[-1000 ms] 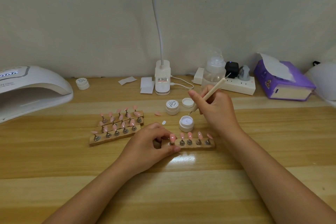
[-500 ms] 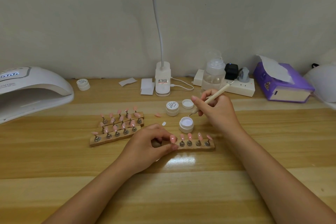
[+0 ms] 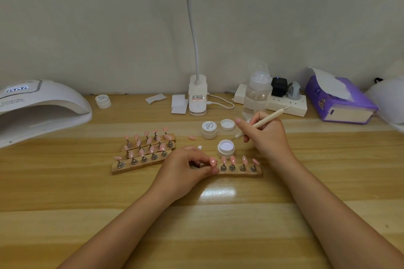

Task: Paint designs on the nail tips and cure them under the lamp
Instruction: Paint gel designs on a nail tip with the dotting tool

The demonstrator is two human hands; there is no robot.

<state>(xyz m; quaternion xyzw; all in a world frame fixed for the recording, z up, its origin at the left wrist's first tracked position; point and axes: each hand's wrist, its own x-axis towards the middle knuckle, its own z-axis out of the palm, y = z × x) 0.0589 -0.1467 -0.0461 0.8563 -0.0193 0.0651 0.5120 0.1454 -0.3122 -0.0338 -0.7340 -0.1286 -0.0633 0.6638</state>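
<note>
Home nail desk: curing lamp [image 3: 41, 105], tissues [image 3: 338, 102]

right hand [image 3: 265, 135] holding dotting pen [image 3: 260, 123], tip at open gel pot [image 3: 226, 148], left hand [image 3: 188, 170] pinching nail-tip holder [image 3: 238, 171]

Wood holder [image 3: 237, 172] flat on desk, 5 pink tips [image 3: 233, 159] upright on metal pegs. Open white gel pot [image 3: 226, 148] just behind it. Brush [image 3: 260, 123] tilted, tip at pot rim. Lamp [image 3: 37, 107] far left, display lit.
</note>
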